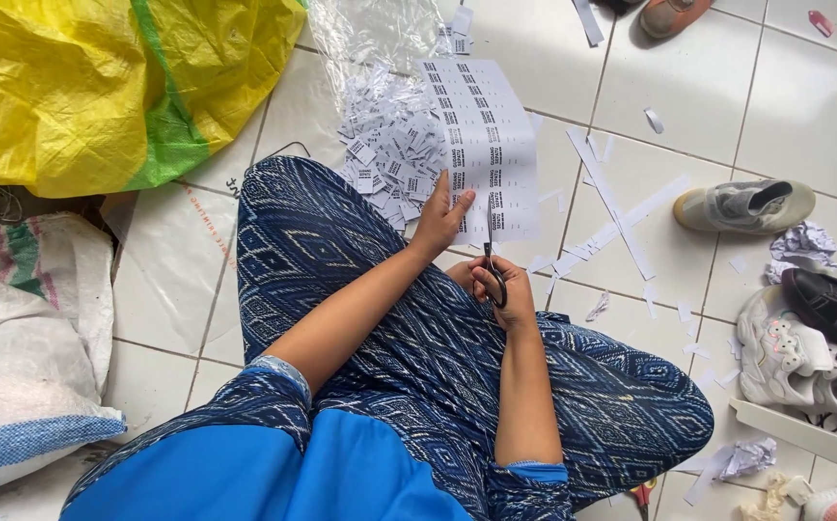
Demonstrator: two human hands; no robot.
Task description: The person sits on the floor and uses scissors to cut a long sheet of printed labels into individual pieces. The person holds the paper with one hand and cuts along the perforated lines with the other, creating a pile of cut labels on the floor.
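I sit on a tiled floor with my knees in blue patterned cloth. My left hand (pixel 440 218) holds the near edge of a white sheet of printed labels (pixel 484 145) that stretches away from me. My right hand (pixel 501 287) grips a pair of scissors (pixel 489 253), whose blades point up into the bottom edge of the sheet. A heap of small cut labels (pixel 391 145) lies on the floor just left of the sheet, beside my left knee.
A yellow and green sack (pixel 100 87) lies at the far left, a white woven sack (pixel 23 357) below it. Long paper strips (pixel 611 207) and scraps litter the tiles to the right. Several shoes (pixel 744 205) and crumpled paper (pixel 804 241) sit along the right side.
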